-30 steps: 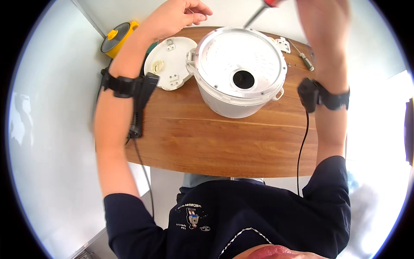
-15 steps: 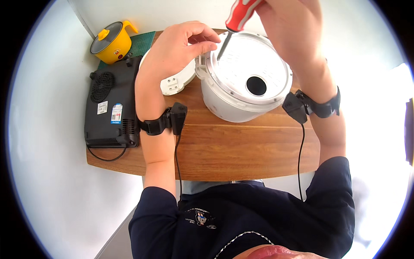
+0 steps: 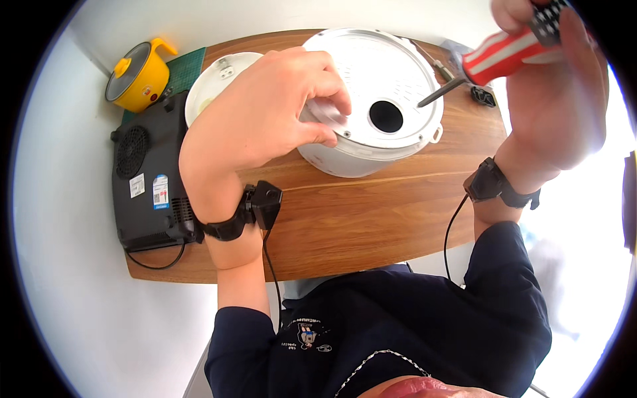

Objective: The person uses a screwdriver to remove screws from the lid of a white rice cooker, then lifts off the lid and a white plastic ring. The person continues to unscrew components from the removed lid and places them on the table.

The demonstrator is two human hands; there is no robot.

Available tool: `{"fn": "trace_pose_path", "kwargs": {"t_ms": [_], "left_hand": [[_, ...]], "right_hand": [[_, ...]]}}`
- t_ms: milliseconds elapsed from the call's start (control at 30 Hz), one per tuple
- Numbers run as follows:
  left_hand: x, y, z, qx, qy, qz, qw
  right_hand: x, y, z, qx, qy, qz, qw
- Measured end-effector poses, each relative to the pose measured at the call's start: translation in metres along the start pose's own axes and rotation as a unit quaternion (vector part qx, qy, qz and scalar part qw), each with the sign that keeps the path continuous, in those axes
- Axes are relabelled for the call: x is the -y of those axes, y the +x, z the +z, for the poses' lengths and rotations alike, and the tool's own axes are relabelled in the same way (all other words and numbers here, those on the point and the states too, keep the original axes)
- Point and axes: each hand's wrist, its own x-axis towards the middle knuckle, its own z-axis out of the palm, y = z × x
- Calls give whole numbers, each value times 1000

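A round white appliance body (image 3: 352, 157) stands on the wooden table with its metal-rimmed, flat side up. A round dark hole (image 3: 386, 117) sits in that side, and small screws dot its rim. My left hand (image 3: 279, 99) is by the near left of this rim, thumb and fingers apart; whether the fingertips touch the rim I cannot tell. A screwdriver (image 3: 502, 56) with a red and white handle is gripped in my right hand (image 3: 557, 99), right of the body. Its steel tip points left, over the right part of the flat side in this view.
A white round lid-like part (image 3: 222, 69) lies partly behind my left hand. Further left are a black appliance (image 3: 149, 172) with a vent and cord, and a yellow pot (image 3: 142, 79) near a green mat (image 3: 187, 68). A small black part (image 3: 482, 96) lies at the right.
My right hand has carried the screwdriver rightward, away from the rim's left side. My left hand has come nearer along the rim, its fingers wider apart. The view has shifted a little.
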Motion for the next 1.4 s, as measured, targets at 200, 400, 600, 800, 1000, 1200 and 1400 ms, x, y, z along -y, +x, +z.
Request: {"fn": "trace_pose_path", "kwargs": {"t_ms": [200,400,600,800,1000,1200,1400], "left_hand": [[-10,4,-1,23,25,-26,999],[-10,5,-7,9,58,13,998],[-20,5,-7,-35,19,18,999],[-22,8,-6,-96,-3,30,995],[-16,16,-3,-219,25,76,973],[-2,15,-1,-434,-40,56,898],[1,17,2,-438,-70,-1,896]], "right_hand": [[-1,-21,-66,56,-112,15,992],[-9,-54,-51,-30,-229,165,959],[-9,-74,-47,171,-362,82,913],[-15,-84,-40,177,-434,16,883],[-23,-78,-45,73,-474,-55,876],[-11,-79,-71,-123,-547,59,826],[-2,-90,-130,-114,-582,224,773]]}}
